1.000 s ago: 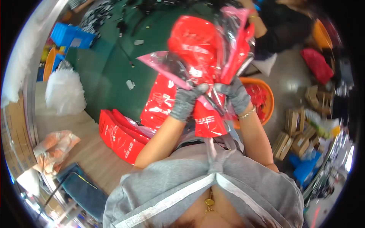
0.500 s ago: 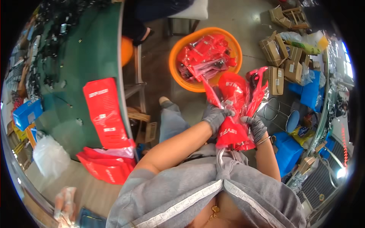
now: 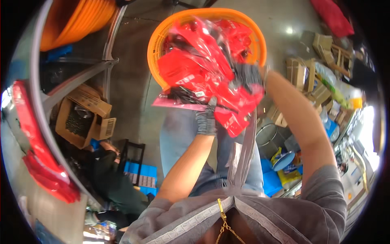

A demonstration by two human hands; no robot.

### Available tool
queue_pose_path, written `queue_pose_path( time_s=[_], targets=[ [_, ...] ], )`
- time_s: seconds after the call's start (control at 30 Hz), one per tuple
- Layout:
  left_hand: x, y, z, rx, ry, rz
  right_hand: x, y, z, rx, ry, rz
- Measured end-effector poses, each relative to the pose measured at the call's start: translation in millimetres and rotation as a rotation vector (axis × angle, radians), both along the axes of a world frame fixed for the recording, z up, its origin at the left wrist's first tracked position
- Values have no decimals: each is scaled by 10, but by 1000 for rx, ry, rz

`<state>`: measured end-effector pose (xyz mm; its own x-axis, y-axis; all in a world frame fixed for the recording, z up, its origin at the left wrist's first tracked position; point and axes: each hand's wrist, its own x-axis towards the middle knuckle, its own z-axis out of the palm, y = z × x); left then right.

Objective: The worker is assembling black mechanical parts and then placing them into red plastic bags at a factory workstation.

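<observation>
A bundle of red plastic bags [image 3: 225, 91], some showing dark contents through clear film, is held over the near rim of an orange basket [image 3: 156, 49]. My left hand [image 3: 207, 120], in a grey knit glove, is closed on the bundle's lower edge with the thumb on top. At the right side, my gloved right hand [image 3: 248, 77] is closed around the bags, its fingers partly smeared by motion and covered by film. More red bags [image 3: 235, 32] fill the basket; the bundle hides part of them.
An open cardboard box [image 3: 77, 122] and a metal table frame [image 3: 81, 75] stand to the left. Red bags [image 3: 40, 142] lie on the table at far left. Cardboard boxes [image 3: 296, 73] and a blue round stool [image 3: 283, 161] are at the right.
My hands have carried the red bags forward to the basket, and my view has shifted down and toward it. The bundle is now tilted and spread across the basket's near side.
</observation>
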<state>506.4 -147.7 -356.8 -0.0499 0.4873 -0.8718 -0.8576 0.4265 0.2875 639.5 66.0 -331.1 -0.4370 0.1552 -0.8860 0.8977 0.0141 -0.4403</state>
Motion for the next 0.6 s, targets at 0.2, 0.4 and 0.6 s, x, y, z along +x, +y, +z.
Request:
queue_pose_path(
  time_s=[0.2, 0.4, 0.6],
  targets=[
    [323, 608, -2026, -522, 79, 303, -1237, 1143, -1785, 577, -432, 595],
    [-444, 426, -3014, -334, -254, 240, -1030, 365, -2673, 1215, -23, 227],
    [-824, 330, -2268, -348, -27, -22, -378, -606, -1831, 791, -323, -36]
  ],
)
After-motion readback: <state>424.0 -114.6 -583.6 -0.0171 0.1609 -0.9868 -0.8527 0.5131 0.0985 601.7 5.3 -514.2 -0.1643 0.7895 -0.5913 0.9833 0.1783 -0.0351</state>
